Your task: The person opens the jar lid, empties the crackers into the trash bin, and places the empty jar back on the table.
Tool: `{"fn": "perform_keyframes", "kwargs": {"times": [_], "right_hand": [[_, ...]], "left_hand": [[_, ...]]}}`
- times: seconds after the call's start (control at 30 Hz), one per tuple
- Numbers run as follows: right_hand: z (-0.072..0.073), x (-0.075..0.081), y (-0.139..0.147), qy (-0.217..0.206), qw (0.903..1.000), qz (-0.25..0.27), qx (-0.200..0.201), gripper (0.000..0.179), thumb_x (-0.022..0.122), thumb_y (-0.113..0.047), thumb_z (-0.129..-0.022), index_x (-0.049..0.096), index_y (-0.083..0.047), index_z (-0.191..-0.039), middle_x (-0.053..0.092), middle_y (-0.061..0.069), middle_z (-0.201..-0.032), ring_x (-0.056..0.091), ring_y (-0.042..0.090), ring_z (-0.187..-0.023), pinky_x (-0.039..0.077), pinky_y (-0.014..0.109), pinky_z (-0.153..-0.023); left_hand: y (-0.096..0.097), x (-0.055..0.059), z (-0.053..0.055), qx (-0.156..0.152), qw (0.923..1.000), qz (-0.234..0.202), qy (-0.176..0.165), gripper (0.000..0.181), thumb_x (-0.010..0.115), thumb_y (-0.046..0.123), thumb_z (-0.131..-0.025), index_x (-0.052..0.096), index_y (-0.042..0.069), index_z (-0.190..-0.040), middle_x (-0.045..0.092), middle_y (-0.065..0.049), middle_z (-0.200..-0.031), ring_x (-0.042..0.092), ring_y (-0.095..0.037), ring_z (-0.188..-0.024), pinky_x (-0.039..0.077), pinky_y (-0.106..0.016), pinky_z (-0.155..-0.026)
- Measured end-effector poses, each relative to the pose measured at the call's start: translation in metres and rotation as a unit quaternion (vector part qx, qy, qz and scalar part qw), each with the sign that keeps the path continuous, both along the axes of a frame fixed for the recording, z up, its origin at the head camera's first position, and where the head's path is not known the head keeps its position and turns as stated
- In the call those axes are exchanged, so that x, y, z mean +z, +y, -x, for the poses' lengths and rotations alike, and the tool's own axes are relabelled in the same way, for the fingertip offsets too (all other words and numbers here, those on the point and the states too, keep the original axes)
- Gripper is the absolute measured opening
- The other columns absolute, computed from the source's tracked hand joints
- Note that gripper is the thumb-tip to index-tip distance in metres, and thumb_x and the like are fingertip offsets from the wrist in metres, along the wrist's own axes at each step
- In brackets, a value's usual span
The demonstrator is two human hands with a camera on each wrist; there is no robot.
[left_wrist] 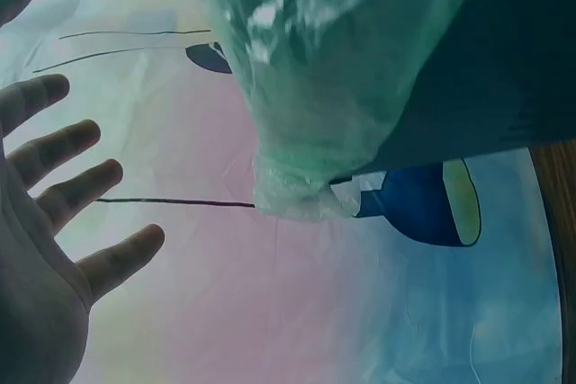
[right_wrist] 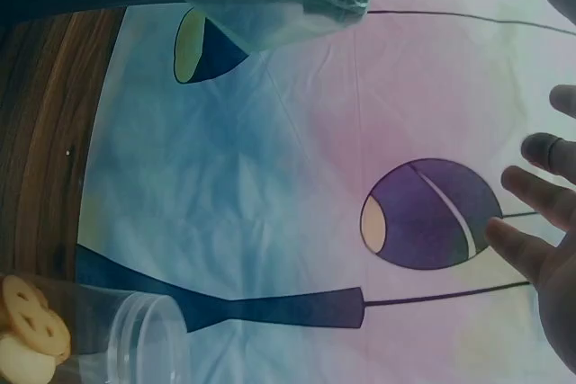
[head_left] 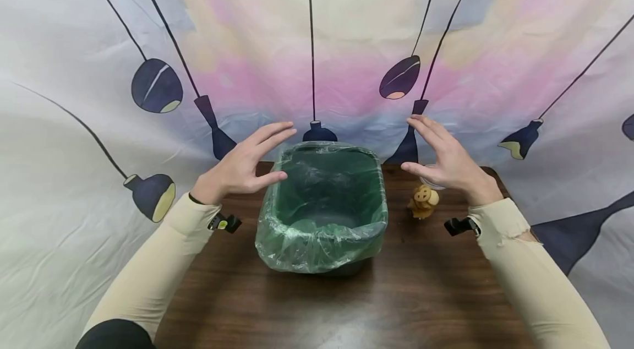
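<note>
A bin lined with a thin green plastic bag (head_left: 319,247) stands on the table, its mouth facing up and the bag folded over the rim. My left hand (head_left: 245,162) hovers at the bin's left side, fingers extended and thumb apart, holding nothing. To the right, my right hand (head_left: 443,156) is raised in the same way, over a clear plastic jar (right_wrist: 148,343) with cookies (right_wrist: 36,321) inside. Both palms face inward, and neither hand touches the bin. In the left wrist view the bag (left_wrist: 315,87) hangs loosely down the bin's dark side.
The dark wooden table (head_left: 421,294) reaches back to a cloth backdrop (head_left: 356,24) printed with hanging lamps. The cookie jar stands close to the bin's right side, near the table's back edge. A black wrist camera (head_left: 460,226) is strapped below the right hand.
</note>
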State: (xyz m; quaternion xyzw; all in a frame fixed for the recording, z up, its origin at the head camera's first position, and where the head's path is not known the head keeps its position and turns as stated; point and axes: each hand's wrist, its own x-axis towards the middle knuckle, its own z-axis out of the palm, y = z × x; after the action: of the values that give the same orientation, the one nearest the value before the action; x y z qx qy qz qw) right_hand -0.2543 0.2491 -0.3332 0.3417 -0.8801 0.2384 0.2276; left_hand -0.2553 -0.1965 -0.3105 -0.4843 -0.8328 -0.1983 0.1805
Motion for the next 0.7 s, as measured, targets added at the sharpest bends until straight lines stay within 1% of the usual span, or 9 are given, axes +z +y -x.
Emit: {"fn": "perform_keyframes", "kwargs": {"times": [0.1, 0.2, 0.27, 0.37, 0.4, 0.43, 0.6, 0.67, 0.7], "right_hand": [[-0.002, -0.004, 0.004, 0.0, 0.9998, 0.014, -0.015, 0.09, 0.083, -0.034, -0.076, 0.035, -0.022, -0.152, 0.041, 0.013, -0.151, 0.035, 0.036, -0.139, 0.033, 0.062, -0.105], [-0.004, -0.009, 0.009, -0.016, 0.9991, 0.026, -0.029, 0.089, 0.082, -0.034, -0.077, 0.035, -0.025, -0.152, 0.041, 0.016, -0.15, 0.037, 0.038, -0.138, 0.034, 0.065, -0.102], [-0.005, -0.013, 0.013, -0.024, 0.9985, 0.032, -0.036, 0.089, 0.082, -0.033, -0.077, 0.035, -0.025, -0.152, 0.04, 0.018, -0.15, 0.036, 0.039, -0.137, 0.033, 0.066, -0.102], [-0.006, -0.02, 0.018, -0.034, 0.9975, 0.04, -0.047, 0.088, 0.081, -0.032, -0.078, 0.034, -0.027, -0.152, 0.039, 0.016, -0.151, 0.036, 0.038, -0.138, 0.033, 0.067, -0.102], [-0.006, -0.022, 0.02, -0.037, 0.9972, 0.043, -0.049, 0.088, 0.081, -0.032, -0.078, 0.034, -0.027, -0.152, 0.039, 0.015, -0.152, 0.036, 0.038, -0.138, 0.033, 0.067, -0.102], [-0.007, -0.024, 0.021, -0.037, 0.9969, 0.046, -0.051, 0.088, 0.081, -0.031, -0.078, 0.034, -0.027, -0.152, 0.039, 0.014, -0.152, 0.036, 0.037, -0.138, 0.033, 0.066, -0.102], [-0.009, -0.033, 0.028, -0.039, 0.9955, 0.064, -0.057, 0.088, 0.082, -0.027, -0.077, 0.035, -0.026, -0.152, 0.041, 0.013, -0.151, 0.038, 0.037, -0.136, 0.033, 0.065, -0.102], [-0.009, -0.037, 0.031, -0.043, 0.9949, 0.068, -0.061, 0.088, 0.082, -0.026, -0.077, 0.035, -0.026, -0.152, 0.041, 0.014, -0.151, 0.038, 0.038, -0.136, 0.033, 0.065, -0.101], [-0.009, -0.04, 0.032, -0.046, 0.9944, 0.071, -0.063, 0.088, 0.082, -0.025, -0.077, 0.035, -0.027, -0.152, 0.041, 0.014, -0.15, 0.039, 0.038, -0.135, 0.033, 0.065, -0.101]], "left_hand": [[-0.001, 0.002, -0.006, -0.002, 0.9998, -0.012, -0.013, 0.077, 0.064, 0.044, -0.089, 0.03, 0.022, -0.154, 0.028, 0.001, -0.159, 0.03, -0.02, -0.144, 0.031, -0.049, -0.113], [-0.001, 0.002, -0.012, -0.008, 0.9991, -0.032, -0.025, 0.077, 0.068, 0.037, -0.087, 0.032, 0.02, -0.153, 0.032, -0.002, -0.157, 0.032, -0.021, -0.143, 0.03, -0.048, -0.113], [-0.001, 0.002, -0.016, -0.015, 0.9983, -0.047, -0.03, 0.074, 0.065, 0.04, -0.089, 0.034, 0.018, -0.153, 0.033, -0.004, -0.156, 0.034, -0.022, -0.142, 0.03, -0.046, -0.113], [0.001, 0.002, -0.021, -0.034, 0.9966, -0.068, -0.032, 0.072, 0.06, 0.047, -0.092, 0.036, 0.014, -0.151, 0.036, -0.007, -0.154, 0.036, -0.024, -0.14, 0.031, -0.043, -0.114], [0.002, 0.002, -0.023, -0.038, 0.9962, -0.071, -0.032, 0.072, 0.056, 0.051, -0.093, 0.036, 0.013, -0.151, 0.036, -0.006, -0.155, 0.037, -0.024, -0.14, 0.031, -0.042, -0.114], [0.002, 0.002, -0.025, -0.041, 0.9959, -0.074, -0.032, 0.073, 0.055, 0.052, -0.093, 0.037, 0.013, -0.151, 0.036, -0.006, -0.155, 0.037, -0.024, -0.14, 0.031, -0.041, -0.114], [0.002, 0.0, -0.03, -0.051, 0.994, -0.091, -0.033, 0.072, 0.064, 0.039, -0.089, 0.038, 0.01, -0.15, 0.037, -0.008, -0.154, 0.038, -0.025, -0.139, 0.029, -0.034, -0.115], [0.001, -0.001, -0.033, -0.055, 0.9926, -0.103, -0.034, 0.071, 0.064, 0.038, -0.089, 0.039, 0.008, -0.149, 0.038, -0.009, -0.153, 0.038, -0.026, -0.139, 0.028, -0.033, -0.115], [0.0, -0.001, -0.034, -0.055, 0.992, -0.109, -0.033, 0.071, 0.063, 0.041, -0.09, 0.04, 0.007, -0.149, 0.039, -0.009, -0.153, 0.038, -0.026, -0.139, 0.028, -0.032, -0.115]]}}
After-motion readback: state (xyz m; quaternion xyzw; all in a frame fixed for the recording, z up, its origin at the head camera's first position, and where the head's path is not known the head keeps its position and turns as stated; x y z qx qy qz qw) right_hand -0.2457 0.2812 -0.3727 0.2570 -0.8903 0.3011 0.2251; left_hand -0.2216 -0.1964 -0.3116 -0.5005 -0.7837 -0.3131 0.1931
